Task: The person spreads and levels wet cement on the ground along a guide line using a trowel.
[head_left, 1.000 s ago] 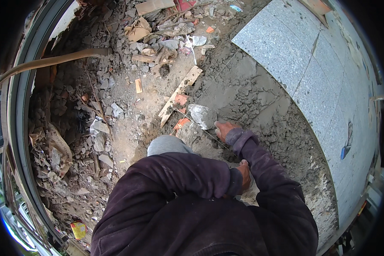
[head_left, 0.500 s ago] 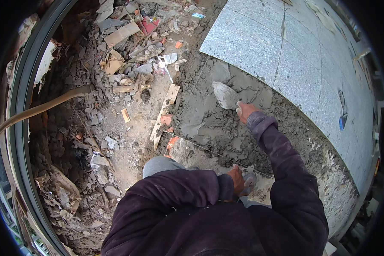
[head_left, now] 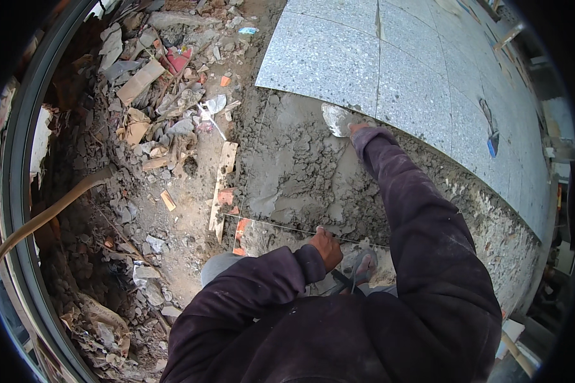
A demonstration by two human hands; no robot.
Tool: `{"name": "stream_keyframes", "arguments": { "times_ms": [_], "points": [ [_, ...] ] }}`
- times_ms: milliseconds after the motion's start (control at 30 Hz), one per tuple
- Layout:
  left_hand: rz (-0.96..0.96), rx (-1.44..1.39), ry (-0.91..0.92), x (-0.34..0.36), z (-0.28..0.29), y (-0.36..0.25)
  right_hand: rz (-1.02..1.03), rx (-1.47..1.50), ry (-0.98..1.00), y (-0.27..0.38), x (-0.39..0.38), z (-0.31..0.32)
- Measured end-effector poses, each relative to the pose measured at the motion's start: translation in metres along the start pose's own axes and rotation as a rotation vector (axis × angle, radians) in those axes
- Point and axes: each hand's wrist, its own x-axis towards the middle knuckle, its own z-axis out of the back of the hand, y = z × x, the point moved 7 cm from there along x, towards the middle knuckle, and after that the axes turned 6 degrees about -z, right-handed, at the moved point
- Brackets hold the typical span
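Note:
My right hand (head_left: 359, 129) is closed on the handle of a trowel (head_left: 336, 120), whose mortar-smeared blade lies on the wet grey mortar bed (head_left: 300, 163) beside the edge of the speckled grey tiles (head_left: 326, 57). Part of that hand is covered by the dark sleeve. Nearer my body, my left hand (head_left: 328, 249) is curled closed at the taut string (head_left: 275, 225) along the mortar's near side. Whether its fingers hold anything is hidden.
Left of the mortar lie a wooden strip (head_left: 222, 185) and orange brick pieces (head_left: 242, 226). Rubble (head_left: 153, 102) spreads farther left, with a bent brown hose-like length (head_left: 51, 210) across a metal frame (head_left: 24, 153). A sandaled foot (head_left: 365, 267) stands near my left hand.
The trowel in my right hand has moved away from me, up to the tile edge. My left hand has shifted forward to the string. The whole view has swung slightly right.

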Motion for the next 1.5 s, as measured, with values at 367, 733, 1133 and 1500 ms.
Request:
{"name": "stream_keyframes", "arguments": {
  "times_ms": [367, 733, 1133, 1500],
  "points": [
    [0.054, -0.049, 0.175, -0.022, 0.013, 0.0, 0.112, 0.409, 0.225, -0.02, -0.097, -0.03],
    [-0.109, -0.085, 0.232, -0.013, -0.009, -0.021, 0.526, -0.079, 0.177, 0.003, -0.189, -0.051],
    [0.097, -0.171, 0.264, -0.003, 0.022, 0.026, -0.956, 0.325, -0.315, -0.464, -0.161, -0.106],
    [0.023, -0.163, 0.183, 0.014, 0.031, 0.014, -1.108, 0.617, -0.067, -0.407, -0.204, -0.179]
  ]
}}
